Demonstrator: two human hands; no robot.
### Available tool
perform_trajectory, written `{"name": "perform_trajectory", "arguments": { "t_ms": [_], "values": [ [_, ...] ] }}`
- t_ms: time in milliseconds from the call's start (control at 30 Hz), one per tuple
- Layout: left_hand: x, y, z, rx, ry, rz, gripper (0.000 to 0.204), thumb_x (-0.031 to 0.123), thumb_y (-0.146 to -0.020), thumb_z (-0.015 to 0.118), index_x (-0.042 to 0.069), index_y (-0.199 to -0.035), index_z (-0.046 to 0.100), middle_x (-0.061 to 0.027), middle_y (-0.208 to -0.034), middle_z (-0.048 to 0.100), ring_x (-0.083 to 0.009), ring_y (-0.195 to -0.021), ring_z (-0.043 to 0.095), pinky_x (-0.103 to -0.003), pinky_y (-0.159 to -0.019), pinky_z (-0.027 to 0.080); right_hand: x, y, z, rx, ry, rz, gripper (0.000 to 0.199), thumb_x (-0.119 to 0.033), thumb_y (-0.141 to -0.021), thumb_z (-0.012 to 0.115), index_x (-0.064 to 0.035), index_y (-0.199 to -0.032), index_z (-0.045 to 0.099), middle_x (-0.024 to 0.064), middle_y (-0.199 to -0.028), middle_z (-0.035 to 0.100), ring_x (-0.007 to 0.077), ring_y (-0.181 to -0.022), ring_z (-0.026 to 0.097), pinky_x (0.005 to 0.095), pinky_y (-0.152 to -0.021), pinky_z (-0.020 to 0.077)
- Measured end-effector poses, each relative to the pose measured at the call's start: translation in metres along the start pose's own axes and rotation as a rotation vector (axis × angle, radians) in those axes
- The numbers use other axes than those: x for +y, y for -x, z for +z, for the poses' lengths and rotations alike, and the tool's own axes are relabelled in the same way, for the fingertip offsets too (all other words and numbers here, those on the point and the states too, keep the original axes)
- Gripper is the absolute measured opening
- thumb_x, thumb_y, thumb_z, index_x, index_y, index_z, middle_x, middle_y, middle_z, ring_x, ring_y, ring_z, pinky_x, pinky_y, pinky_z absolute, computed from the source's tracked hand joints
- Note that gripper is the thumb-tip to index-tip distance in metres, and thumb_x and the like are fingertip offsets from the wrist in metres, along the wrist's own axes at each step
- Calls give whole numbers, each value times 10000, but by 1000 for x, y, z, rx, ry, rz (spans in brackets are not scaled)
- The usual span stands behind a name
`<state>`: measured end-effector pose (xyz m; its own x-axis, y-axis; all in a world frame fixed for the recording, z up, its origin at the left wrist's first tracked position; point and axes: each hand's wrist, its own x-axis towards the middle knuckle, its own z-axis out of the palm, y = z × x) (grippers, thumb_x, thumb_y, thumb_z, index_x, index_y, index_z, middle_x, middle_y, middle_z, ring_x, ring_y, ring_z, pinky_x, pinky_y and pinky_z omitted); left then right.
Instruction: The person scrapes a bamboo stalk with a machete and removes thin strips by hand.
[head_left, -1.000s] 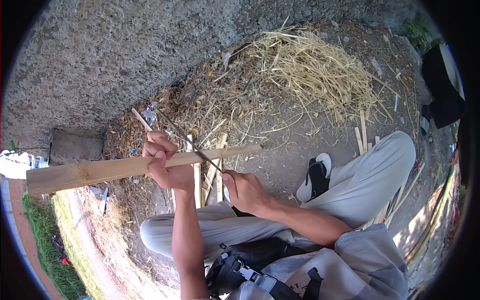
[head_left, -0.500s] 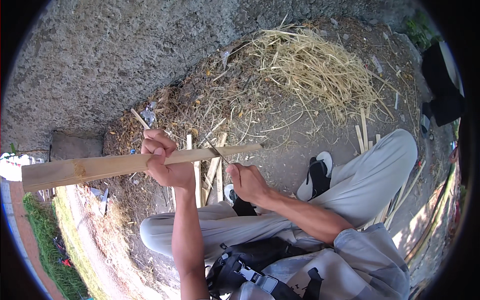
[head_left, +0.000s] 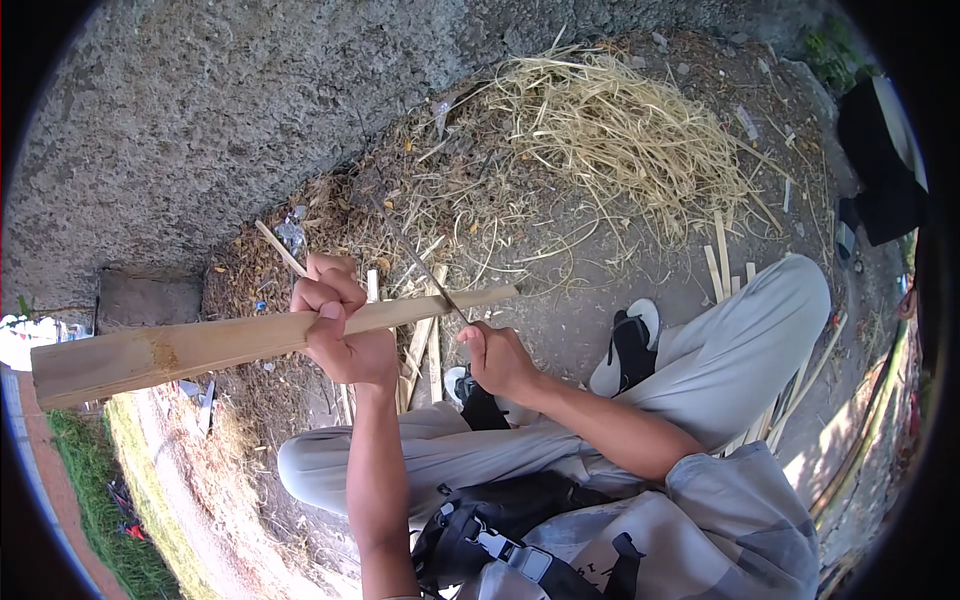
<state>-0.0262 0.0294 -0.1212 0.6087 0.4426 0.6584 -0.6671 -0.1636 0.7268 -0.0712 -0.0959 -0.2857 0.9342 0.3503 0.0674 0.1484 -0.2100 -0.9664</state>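
My left hand [head_left: 338, 325] grips a long pale wooden slat [head_left: 180, 347] near its middle and holds it level in front of me, its thin end pointing right. My right hand [head_left: 497, 358] is closed around the handle of a slim dark blade [head_left: 425, 270], whose edge rests against the thin right end of the slat [head_left: 480, 297]. The blade slants up and to the left. Both forearms come in from the lower edge, over my grey trousers.
A heap of pale wood shavings [head_left: 620, 130] lies on the dirt ahead. Several split sticks [head_left: 425, 350] lie under the slat, more by my right leg [head_left: 725, 260]. A rough concrete wall [head_left: 200, 130] fills the upper left. A black-and-white shoe [head_left: 625, 345] sits nearby.
My right hand has pushed the blade up along the thin end of the slat. The left hand has held the slat almost still, tilting it slightly.
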Motion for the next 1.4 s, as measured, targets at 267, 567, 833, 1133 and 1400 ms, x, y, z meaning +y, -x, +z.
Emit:
{"name": "perform_trajectory", "arguments": {
  "t_ms": [267, 567, 833, 1133, 1400],
  "values": [
    [-5, -3, -15, -9, 50, -25, 173, 186, -694, 415, 106, -636, 273, -56, -508, 306, -176, -641, 297, -328, -588, 302, -11, -6, -4, -52, 34, 187, 465, -308, -1007, 345, 56, -882, 606, 317, -672, 584, 518, -732, 582, 576, -730, 456],
    [-3, -8, -31, -46, 208, -153, 192, 197, -722, 421, 114, -647, 265, -36, -490, 261, -153, -546, 266, -299, -487, 270, -19, -2, 4, -80, 140, 11, 445, -297, -1008, 354, 38, -829, 585, 276, -577, 568, 479, -572, 582, 534, -550, 471],
    [5, 2, -15, -60, 202, -113, 186, 178, -697, 430, 123, -647, 260, -25, -500, 245, -144, -555, 256, -285, -481, 241, -74, 17, -17, -82, -4, -95, 306, -205, -977, 444, 22, -840, 598, 261, -599, 566, 460, -574, 578, 521, -543, 451],
    [-7, -8, -23, 3, 178, -121, 203, 192, -693, 430, 132, -628, 247, -11, -512, 212, -141, -555, 243, -285, -489, 231, -71, 8, -17, -163, 141, 101, 419, -256, -1003, 382, 33, -783, 591, 271, -558, 562, 469, -544, 584, 518, -516, 478],
    [-8, -11, -26, -88, 217, -119, 181, 175, -709, 426, 129, -649, 262, -12, -500, 234, -147, -570, 253, -295, -506, 251, -50, -1, -17, -129, 138, 87, 399, -261, -1001, 402, 44, -829, 592, 252, -567, 577, 448, -554, 598, 520, -530, 479]
  ]
}}
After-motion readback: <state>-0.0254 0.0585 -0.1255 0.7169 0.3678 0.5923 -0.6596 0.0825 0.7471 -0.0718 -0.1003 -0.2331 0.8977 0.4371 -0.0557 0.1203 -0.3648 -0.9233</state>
